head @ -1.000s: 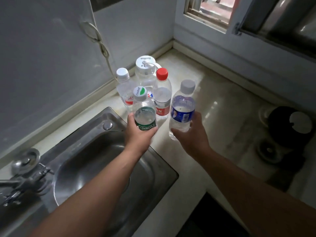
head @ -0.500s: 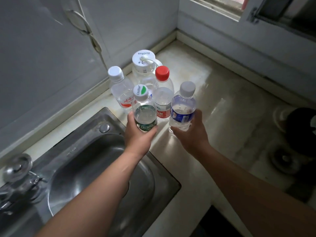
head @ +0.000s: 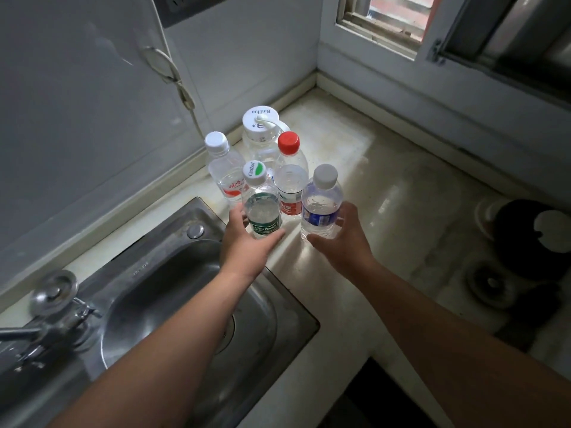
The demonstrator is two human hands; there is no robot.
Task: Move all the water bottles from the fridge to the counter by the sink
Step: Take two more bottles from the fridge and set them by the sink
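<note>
Several water bottles stand clustered on the pale counter (head: 386,193) just beyond the sink's far corner. My left hand (head: 247,242) wraps the base of a green-label bottle (head: 262,211) with a white and green cap. My right hand (head: 343,239) grips a blue-label bottle (head: 321,205) with a grey-white cap. Both bottles are upright, their bases at the counter. Behind them stand a red-cap bottle (head: 289,168), a white-cap bottle with red print (head: 227,171), and a larger clear jug (head: 262,134) with a wide white lid.
A steel sink (head: 173,298) lies at lower left, with a tap (head: 46,319) on its left side. A white cord (head: 176,78) hangs down the wall. At the right sit a dark round object (head: 531,239) and a window ledge (head: 463,97) behind.
Both hands stay on their bottles at the same spot on the counter. The camera view has shifted slightly; the bottles have not visibly moved.
</note>
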